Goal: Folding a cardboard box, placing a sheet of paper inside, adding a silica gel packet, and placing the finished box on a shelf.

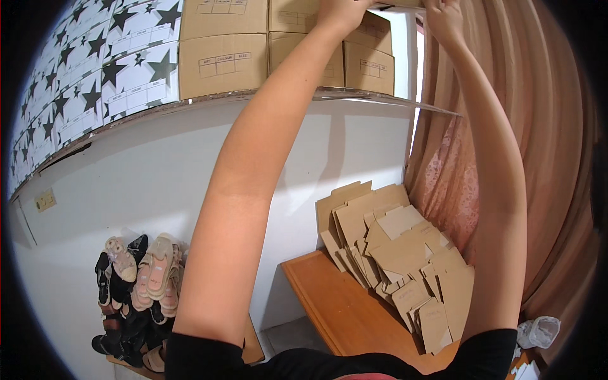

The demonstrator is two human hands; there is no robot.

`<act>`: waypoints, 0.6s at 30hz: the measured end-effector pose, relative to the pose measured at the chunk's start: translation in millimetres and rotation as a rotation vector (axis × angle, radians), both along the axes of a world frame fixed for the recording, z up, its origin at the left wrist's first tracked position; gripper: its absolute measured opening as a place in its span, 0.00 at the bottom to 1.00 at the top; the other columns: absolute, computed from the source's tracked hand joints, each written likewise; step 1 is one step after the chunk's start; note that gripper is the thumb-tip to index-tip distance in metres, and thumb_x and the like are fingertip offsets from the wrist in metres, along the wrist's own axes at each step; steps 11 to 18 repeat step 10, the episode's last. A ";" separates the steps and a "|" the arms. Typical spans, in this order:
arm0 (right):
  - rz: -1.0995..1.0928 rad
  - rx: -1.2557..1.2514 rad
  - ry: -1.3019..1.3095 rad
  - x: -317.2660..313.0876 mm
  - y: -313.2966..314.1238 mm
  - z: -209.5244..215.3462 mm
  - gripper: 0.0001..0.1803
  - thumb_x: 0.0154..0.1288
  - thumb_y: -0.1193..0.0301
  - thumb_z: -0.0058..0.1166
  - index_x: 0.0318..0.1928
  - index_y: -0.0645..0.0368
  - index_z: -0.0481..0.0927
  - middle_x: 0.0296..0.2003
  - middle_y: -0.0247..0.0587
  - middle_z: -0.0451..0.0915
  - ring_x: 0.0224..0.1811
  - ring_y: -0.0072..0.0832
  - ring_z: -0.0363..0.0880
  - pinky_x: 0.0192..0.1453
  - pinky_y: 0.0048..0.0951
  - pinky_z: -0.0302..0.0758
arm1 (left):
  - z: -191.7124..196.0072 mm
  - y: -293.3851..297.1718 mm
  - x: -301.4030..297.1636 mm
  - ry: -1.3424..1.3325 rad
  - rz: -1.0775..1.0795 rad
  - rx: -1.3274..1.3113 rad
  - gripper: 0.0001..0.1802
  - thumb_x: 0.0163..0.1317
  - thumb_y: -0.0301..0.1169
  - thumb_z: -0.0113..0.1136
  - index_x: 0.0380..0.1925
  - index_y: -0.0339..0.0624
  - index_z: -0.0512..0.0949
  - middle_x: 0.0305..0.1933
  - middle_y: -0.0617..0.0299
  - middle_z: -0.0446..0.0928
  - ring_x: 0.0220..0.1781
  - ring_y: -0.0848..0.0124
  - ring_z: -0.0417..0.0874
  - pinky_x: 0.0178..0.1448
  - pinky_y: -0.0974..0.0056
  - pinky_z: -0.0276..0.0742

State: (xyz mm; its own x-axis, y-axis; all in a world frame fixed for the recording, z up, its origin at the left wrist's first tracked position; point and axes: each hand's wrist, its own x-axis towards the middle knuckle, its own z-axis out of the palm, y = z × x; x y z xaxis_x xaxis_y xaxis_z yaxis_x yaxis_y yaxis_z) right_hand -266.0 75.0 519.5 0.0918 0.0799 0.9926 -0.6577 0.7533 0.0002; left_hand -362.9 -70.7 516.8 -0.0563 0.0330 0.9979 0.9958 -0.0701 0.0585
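Observation:
Both my arms reach up to the top edge of the view. My left hand [344, 14] and my right hand [445, 20] hold a brown cardboard box [398, 4] between them, one at each side. Only a strip of that box shows, and the fingers are partly cut off by the picture's edge. Just below and behind my left hand stand stacked brown cardboard boxes [223, 65] on a high shelf [215, 101]. My left forearm covers part of this stack.
White boxes with black stars [142, 73] fill the shelf's left part. Flattened cardboard [405, 247] leans on a wooden table [335, 304] below. Piled shoes [152, 272] are at lower left. A brown curtain [544, 126] hangs at right, near a clear plastic bag [539, 332].

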 end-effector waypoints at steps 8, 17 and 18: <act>-0.125 -0.259 -0.029 -74.0 60.4 40.0 0.21 0.64 0.70 0.43 0.58 0.53 0.62 0.43 0.48 0.74 0.43 0.33 0.73 0.45 0.33 0.71 | 10.4 25.9 -17.9 0.193 0.267 0.083 0.24 0.52 0.26 0.57 0.52 0.37 0.70 0.48 0.43 0.74 0.52 0.53 0.74 0.57 0.59 0.70; 0.010 -0.317 -0.089 -78.6 60.1 44.6 0.22 0.64 0.69 0.45 0.59 0.51 0.61 0.48 0.51 0.71 0.47 0.32 0.72 0.52 0.30 0.68 | 10.2 30.2 -23.3 0.204 0.308 0.066 0.24 0.52 0.26 0.56 0.52 0.37 0.70 0.49 0.43 0.74 0.53 0.53 0.74 0.58 0.59 0.69; 0.010 -0.317 -0.089 -78.6 60.1 44.6 0.22 0.64 0.69 0.45 0.59 0.51 0.61 0.48 0.51 0.71 0.47 0.32 0.72 0.52 0.30 0.68 | 10.2 30.2 -23.3 0.204 0.308 0.066 0.24 0.52 0.26 0.56 0.52 0.37 0.70 0.49 0.43 0.74 0.53 0.53 0.74 0.58 0.59 0.69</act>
